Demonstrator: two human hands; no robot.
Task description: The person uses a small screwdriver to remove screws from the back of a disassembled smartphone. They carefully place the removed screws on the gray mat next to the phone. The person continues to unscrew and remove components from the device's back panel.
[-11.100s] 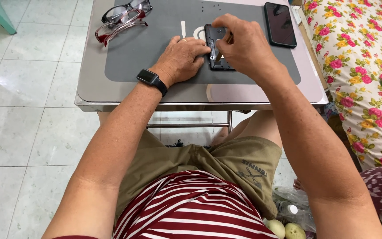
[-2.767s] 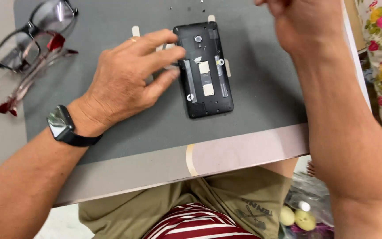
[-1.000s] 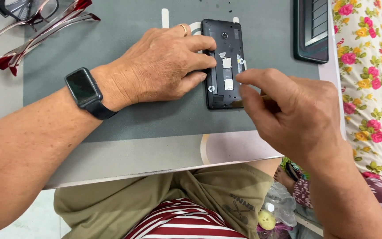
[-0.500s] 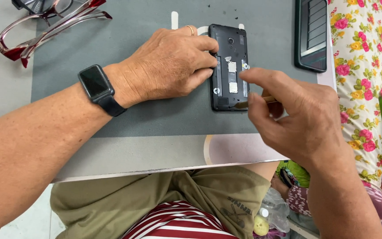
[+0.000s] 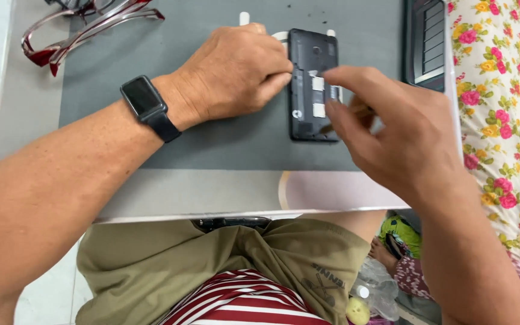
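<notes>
Head view: a small table (image 5: 212, 195) carries a grey work mat (image 5: 224, 132), and on it lies a dark phone (image 5: 308, 114) with its back cover already off, white stickers showing on the exposed inside. Judging by that, opening is done and the inner work is underway, nothing yet lifted out. The left hand (image 5: 236, 75) presses flat against the phone's left edge, fingers loosely curled, gripping nothing. The right hand (image 5: 392, 132) pinches a thin brown tool (image 5: 356, 115), its tip at the phone's right edge. Red-framed glasses (image 5: 85, 30) lie far left.

Open grey mat (image 5: 224, 138) below the phone (image 5: 311, 78) — glasses (image 5: 85, 24) far left, second phone (image 5: 427, 42) right.
</notes>
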